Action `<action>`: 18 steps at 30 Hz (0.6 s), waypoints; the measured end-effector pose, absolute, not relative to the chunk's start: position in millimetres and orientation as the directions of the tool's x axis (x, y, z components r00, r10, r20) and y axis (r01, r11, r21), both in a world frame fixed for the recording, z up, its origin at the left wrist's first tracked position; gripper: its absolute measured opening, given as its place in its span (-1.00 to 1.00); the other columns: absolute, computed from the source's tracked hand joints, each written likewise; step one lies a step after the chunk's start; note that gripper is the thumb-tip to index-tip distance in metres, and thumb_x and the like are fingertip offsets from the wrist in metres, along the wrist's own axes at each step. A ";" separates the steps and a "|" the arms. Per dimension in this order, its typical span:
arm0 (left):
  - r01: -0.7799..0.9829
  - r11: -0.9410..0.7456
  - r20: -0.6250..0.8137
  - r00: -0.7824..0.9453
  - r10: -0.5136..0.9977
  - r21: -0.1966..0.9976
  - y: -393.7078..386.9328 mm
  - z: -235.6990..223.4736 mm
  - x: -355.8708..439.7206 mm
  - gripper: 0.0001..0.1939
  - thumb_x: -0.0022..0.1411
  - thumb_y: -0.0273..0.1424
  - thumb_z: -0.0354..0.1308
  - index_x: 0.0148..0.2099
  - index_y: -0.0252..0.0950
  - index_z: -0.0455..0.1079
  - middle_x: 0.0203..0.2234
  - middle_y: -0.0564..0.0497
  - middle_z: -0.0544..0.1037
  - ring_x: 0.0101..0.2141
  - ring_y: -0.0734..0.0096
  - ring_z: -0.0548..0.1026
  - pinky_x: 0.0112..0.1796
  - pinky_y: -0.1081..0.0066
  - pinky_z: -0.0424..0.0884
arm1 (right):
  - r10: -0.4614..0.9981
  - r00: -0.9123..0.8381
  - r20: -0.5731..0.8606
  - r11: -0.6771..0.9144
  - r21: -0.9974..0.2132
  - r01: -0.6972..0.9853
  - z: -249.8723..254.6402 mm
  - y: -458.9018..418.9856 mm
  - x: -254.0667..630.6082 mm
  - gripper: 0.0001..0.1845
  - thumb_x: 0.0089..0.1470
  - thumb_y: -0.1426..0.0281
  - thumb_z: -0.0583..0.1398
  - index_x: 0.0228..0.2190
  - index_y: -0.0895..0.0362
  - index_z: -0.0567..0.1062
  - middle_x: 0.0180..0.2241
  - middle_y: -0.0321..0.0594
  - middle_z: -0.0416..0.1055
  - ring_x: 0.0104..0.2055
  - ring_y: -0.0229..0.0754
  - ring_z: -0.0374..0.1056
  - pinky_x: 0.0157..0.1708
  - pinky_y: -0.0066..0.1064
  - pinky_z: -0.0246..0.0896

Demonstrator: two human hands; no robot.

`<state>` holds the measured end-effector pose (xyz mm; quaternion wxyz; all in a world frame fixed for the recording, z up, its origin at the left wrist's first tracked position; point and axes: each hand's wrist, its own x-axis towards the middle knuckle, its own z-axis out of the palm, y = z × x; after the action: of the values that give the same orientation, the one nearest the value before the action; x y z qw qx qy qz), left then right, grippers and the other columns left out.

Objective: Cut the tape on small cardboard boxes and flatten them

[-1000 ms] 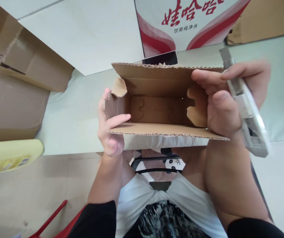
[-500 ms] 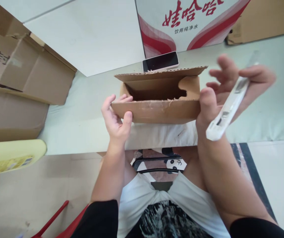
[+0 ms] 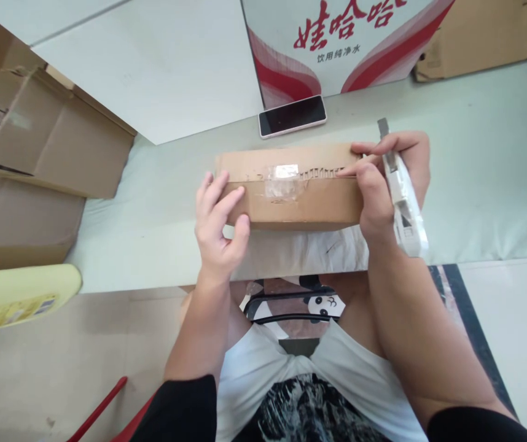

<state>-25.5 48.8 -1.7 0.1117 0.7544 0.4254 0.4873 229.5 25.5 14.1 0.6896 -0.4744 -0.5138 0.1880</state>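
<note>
"So where's the box?"

"Right at the centre of the dial! The small cardboard box (image 3: 304, 207), held long-ways over the pale green table (image 3: 480, 153). I can't tell whether its underside touches down."

"And the hands?"

"Left hand (image 3: 218, 228) at the nine o'clock end, grip closed round that end, fingers splayed over the upper edge, thumb against the near face. Right hand (image 3: 378, 196) at three o'clock, and that grip is doing double duty: fingertips and thumb on the box, a utility knife (image 3: 403, 196) clasped too!"

"Is the blade (image 3: 382, 127) out?"

"Out, yes, pointing to about eleven, the white handle slanting toward five."

"What's that shine on the box?"

"Clear tape (image 3: 283, 182), straddling the long edge. Toward three o'clock from it runs a ragged strip, corrugation showing."

"Anything around it?"

"A phone (image 3: 292, 116) lies at twelve, dark screen up, just in front of a carton with red curves (image 3: 337, 73). Brown cartons (image 3: 65, 144) crowd ten o'clock, and a yellow container (image 3: 24, 279) pokes in between eight and nine."
</note>
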 end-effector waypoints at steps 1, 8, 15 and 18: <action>0.539 -0.623 0.630 0.203 0.750 0.568 48.0 0.6 -26.2 -0.55 0.32 0.04 0.18 0.10 -0.08 0.53 0.19 -0.10 0.52 0.32 -0.10 0.36 0.38 -0.24 0.09 | 0.758 0.382 0.529 0.474 -0.849 0.234 14.1 24.8 230.4 -0.85 0.22 0.23 0.22 -0.18 -0.07 0.37 -0.47 -0.38 0.47 0.05 0.01 0.51 0.31 0.11 0.18; 0.589 -0.602 0.591 0.245 0.769 0.539 46.5 8.1 -25.5 -0.55 0.31 0.00 0.19 0.09 -0.11 0.58 0.11 -0.09 0.60 0.23 -0.09 0.47 0.32 -0.20 0.22 | 0.738 0.441 0.510 0.517 -0.848 0.115 4.3 30.3 233.2 -0.78 0.23 0.21 0.21 -0.13 -0.09 0.31 -0.14 -0.33 0.61 0.04 -0.11 0.56 0.16 -0.05 0.38; 0.533 -0.613 0.657 0.136 0.742 0.583 51.9 2.3 -35.5 -0.62 0.41 -0.11 0.10 0.09 -0.13 0.59 0.07 -0.06 0.63 0.17 0.04 0.54 0.34 -0.11 0.26 | 0.809 0.548 0.214 0.263 -0.965 -0.013 -26.6 36.0 245.6 -0.72 0.20 0.19 0.25 -0.13 -0.05 0.30 -0.13 -0.31 0.59 0.04 -0.11 0.56 0.19 -0.03 0.37; 0.501 -0.559 0.640 0.015 0.769 0.660 57.6 -4.2 -46.2 -0.57 0.40 -0.05 0.08 0.06 -0.16 0.60 0.06 -0.07 0.64 0.17 0.05 0.54 0.34 -0.05 0.26 | 0.878 0.461 0.129 0.181 -0.981 -0.070 -36.3 36.9 247.0 -0.63 0.12 0.14 0.33 -0.16 -0.02 0.31 -0.16 -0.28 0.57 0.07 -0.07 0.56 0.10 -0.08 0.45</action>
<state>-46.2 57.6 -4.2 0.1247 0.7014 0.4526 0.5364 247.0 36.9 -36.3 0.6682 -0.5327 -0.3792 0.3549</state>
